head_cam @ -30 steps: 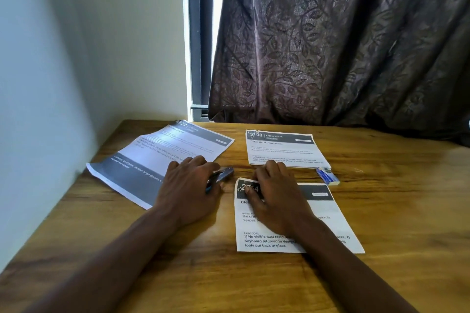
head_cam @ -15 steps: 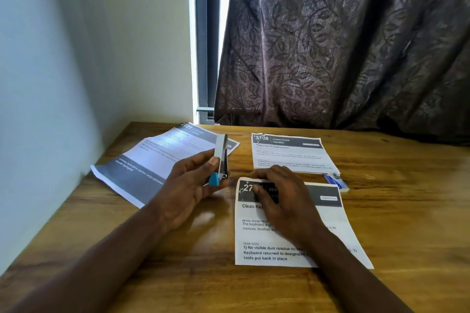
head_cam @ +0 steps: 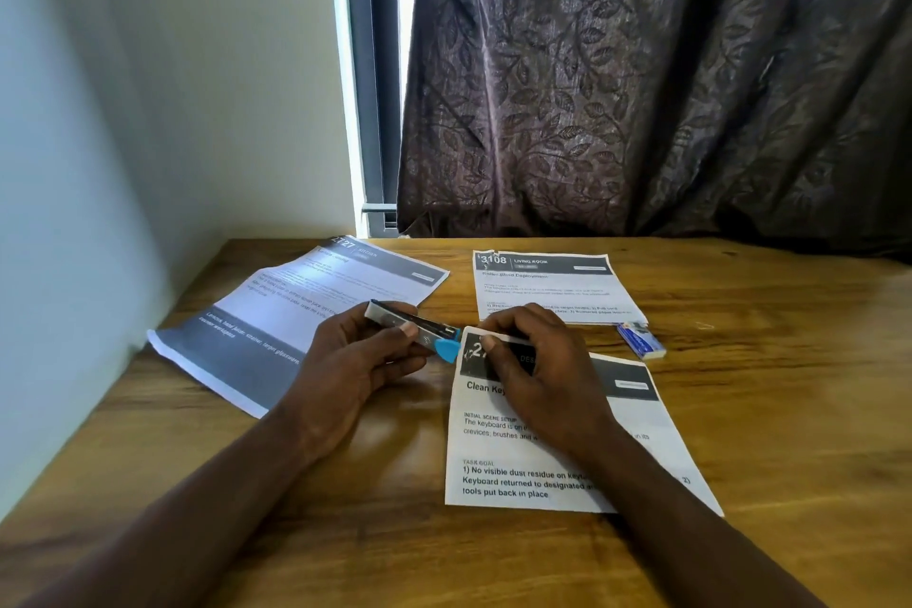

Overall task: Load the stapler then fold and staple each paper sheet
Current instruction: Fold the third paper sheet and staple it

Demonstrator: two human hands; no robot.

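My left hand [head_cam: 355, 360] grips a small silver stapler [head_cam: 419, 328] with a blue tip, held roughly level above the table, its blue end pointing right at the near sheet's top left corner. My right hand [head_cam: 538, 375] rests on the near folded sheet [head_cam: 557, 469], thumb and fingers pinching its raised top left corner. A second folded sheet [head_cam: 552, 284] lies behind it. A larger unfolded sheet [head_cam: 276, 316] lies to the left, partly under my left hand. A small blue and white staple box [head_cam: 640, 340] sits right of the sheets.
The wooden table [head_cam: 789, 410] meets a white wall on the left and a dark leaf-patterned curtain [head_cam: 641, 89] behind. A window frame [head_cam: 375, 114] shows between wall and curtain.
My left hand lifted the stapler off the table, stood it upright, then tipped it level with the blue tip toward the near sheet. My right fingers lifted that sheet's top left corner.
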